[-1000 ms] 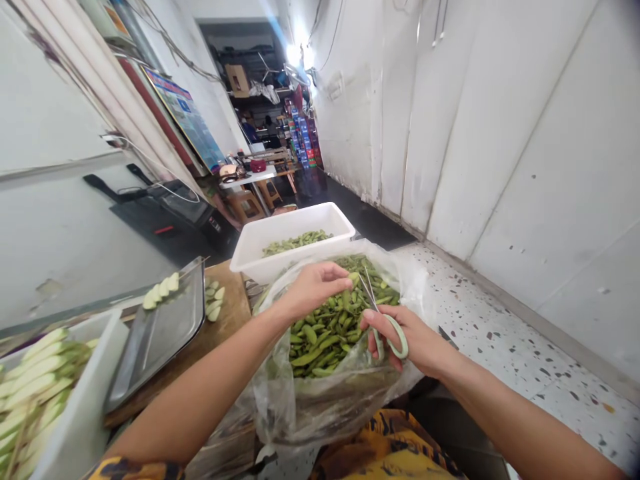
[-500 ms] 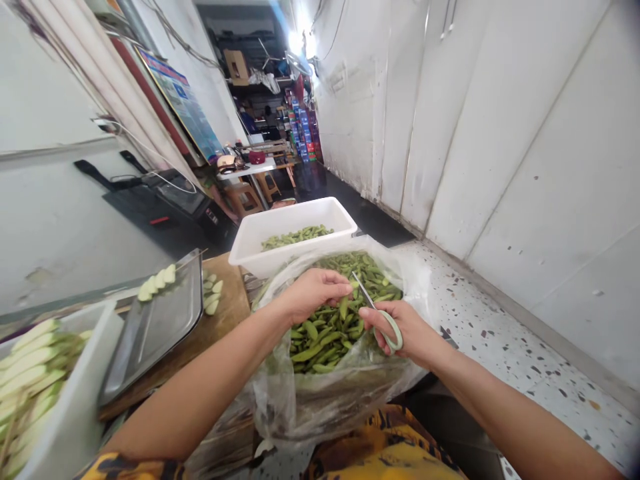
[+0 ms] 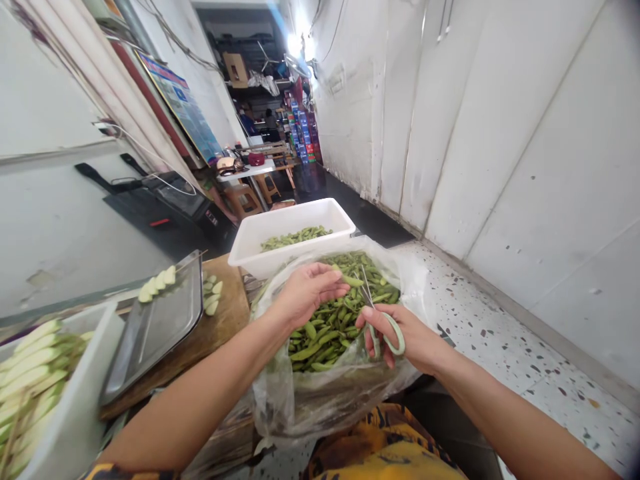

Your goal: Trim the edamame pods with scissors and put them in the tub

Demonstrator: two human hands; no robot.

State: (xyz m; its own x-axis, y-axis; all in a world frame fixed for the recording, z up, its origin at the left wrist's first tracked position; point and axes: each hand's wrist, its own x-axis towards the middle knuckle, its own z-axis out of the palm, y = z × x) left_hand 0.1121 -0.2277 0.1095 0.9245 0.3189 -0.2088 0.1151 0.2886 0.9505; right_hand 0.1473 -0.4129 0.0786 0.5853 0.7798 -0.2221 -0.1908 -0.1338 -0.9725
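A green edamame pod (image 3: 349, 278) is pinched between the thumb and fingers of my left hand (image 3: 315, 288). My right hand (image 3: 395, 333) grips scissors (image 3: 369, 293) with pale green handles, their blades parted beside the pod's right end. Both hands hover over a clear plastic bag (image 3: 345, 397) that is spread wide and full of edamame pods (image 3: 320, 343). Just beyond the bag stands a white plastic tub (image 3: 295, 256) with more pods (image 3: 297, 237) in its bottom.
To my left, a metal tray (image 3: 160, 327) with a skewer of pale green slices (image 3: 157, 285) lies on a wooden board (image 3: 227, 300). A white bin (image 3: 95, 360) of similar skewers stands nearer. A white wall (image 3: 475, 133) runs along the right.
My left hand has turned and now shows a pod sticking out of its fingers. The scissors have opened and tilted more upright in my right hand.
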